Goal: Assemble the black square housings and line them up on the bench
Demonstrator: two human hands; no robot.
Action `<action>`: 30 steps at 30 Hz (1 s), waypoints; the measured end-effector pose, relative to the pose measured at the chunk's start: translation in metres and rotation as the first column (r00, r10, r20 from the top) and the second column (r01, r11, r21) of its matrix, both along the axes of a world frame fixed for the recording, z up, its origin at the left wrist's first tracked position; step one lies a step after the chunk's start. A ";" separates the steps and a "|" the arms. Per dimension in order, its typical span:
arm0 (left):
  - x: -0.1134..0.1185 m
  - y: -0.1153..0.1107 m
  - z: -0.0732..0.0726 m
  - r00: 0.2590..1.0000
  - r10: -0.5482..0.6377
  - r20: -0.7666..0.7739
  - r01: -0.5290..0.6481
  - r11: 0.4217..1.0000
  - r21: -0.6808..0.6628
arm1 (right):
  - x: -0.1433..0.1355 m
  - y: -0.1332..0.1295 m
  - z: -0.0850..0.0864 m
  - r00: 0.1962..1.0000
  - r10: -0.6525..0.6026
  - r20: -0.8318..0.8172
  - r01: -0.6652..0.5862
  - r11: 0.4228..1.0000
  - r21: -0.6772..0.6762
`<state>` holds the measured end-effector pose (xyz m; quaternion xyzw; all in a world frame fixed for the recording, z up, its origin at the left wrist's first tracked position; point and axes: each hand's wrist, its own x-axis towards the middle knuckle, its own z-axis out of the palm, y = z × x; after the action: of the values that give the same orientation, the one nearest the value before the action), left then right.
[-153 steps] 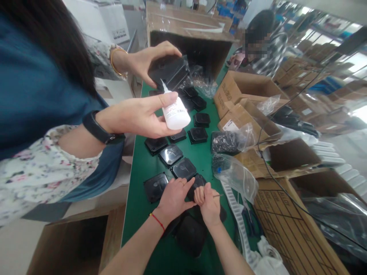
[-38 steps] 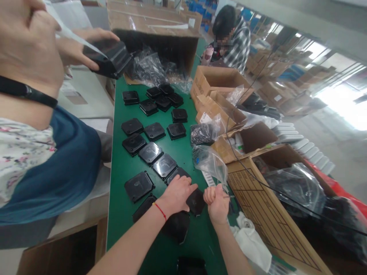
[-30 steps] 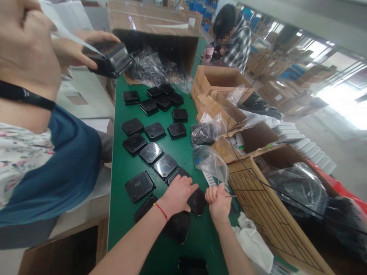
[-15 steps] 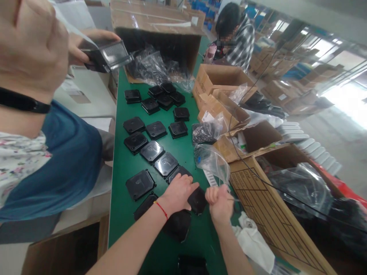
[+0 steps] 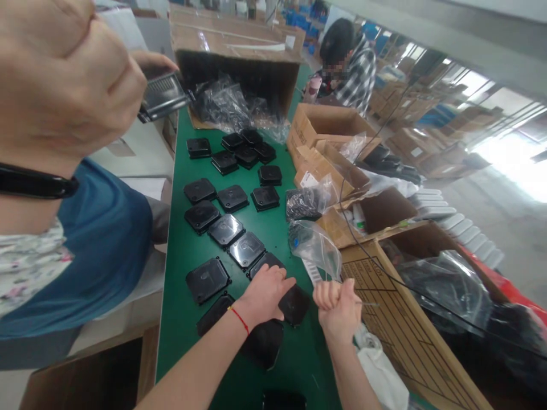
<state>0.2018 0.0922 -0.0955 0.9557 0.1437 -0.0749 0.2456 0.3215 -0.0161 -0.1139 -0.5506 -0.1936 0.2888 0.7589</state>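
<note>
My left hand [image 5: 267,293], a red string round its wrist, rests on the black square plastic covers with fingers apart. One dark cover [image 5: 294,304] lies just right of its fingertips, and a larger black one [image 5: 265,341] is partly under my wrist. Closed in a fist, my right hand [image 5: 338,310] is above the table's right side. A thin metal rod [image 5: 371,304] sticks out of that fist; the rest of it is hidden. Close beyond the fist lies a clear plastic bag [image 5: 318,250] with small dark pieces inside.
Several black covers [image 5: 245,249] lie along the green table [image 5: 267,230]. Cardboard boxes [image 5: 384,307] line the right side. A large open carton [image 5: 239,48] stands at the far end. At left, another person's hand [image 5: 85,85] is near a black cover [image 5: 164,97]; a person sits beyond.
My right hand has shifted slightly right and down, and more of the thin rod shows. My left hand stays almost in place. The other person's near hand has moved right, across the held black cover.
</note>
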 end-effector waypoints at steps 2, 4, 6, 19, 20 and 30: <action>0.000 0.000 0.000 1.000 -0.005 0.005 0.005 1.000 0.011 | 0.001 0.000 0.000 0.999 0.018 0.027 -0.017 0.999 -0.034; 0.000 -0.001 -0.002 1.000 0.004 0.011 -0.004 1.000 0.026 | 0.002 -0.001 0.000 0.998 0.057 0.025 -0.054 0.994 -0.091; 0.000 -0.001 -0.003 1.000 0.011 0.021 -0.011 1.000 0.024 | 0.003 -0.001 0.001 0.999 0.048 0.004 -0.047 0.997 -0.068; 0.002 0.000 0.000 1.000 0.007 0.011 -0.007 1.000 -0.001 | 0.004 0.004 0.007 1.000 0.012 0.026 -0.011 1.000 -0.026; 0.002 0.000 -0.001 1.000 0.008 0.012 -0.008 1.000 0.003 | 0.003 0.004 0.006 0.999 0.035 0.032 -0.033 0.998 -0.061; 0.002 0.000 -0.005 0.999 0.022 0.027 -0.023 1.000 0.010 | 0.002 0.007 0.002 0.999 0.029 -0.020 -0.031 0.993 -0.115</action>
<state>0.2036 0.0918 -0.1004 0.9562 0.1514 -0.0586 0.2436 0.3238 -0.0090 -0.1122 -0.5877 -0.1777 0.3160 0.7233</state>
